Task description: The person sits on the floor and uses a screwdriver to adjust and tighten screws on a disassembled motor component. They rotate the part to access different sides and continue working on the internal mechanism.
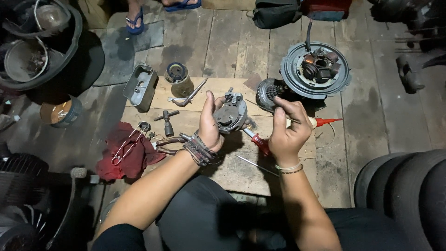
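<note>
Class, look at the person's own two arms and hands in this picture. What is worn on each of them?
Both forearms are bare, with no sleeves reaching them and no gloves. The left hand has a thick stack of dark braided and beaded bracelets around the wrist. The right hand has thin pale and gold-coloured bangles at the wrist. No rings can be made out.

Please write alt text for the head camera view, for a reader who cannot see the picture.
Seen from above, a person's left hand holds a small grey metal engine part while the right hand pinches a thin tool beside it. Below lie a wooden board, a red-handled screwdriver, a red rag and a round stator plate.
</note>
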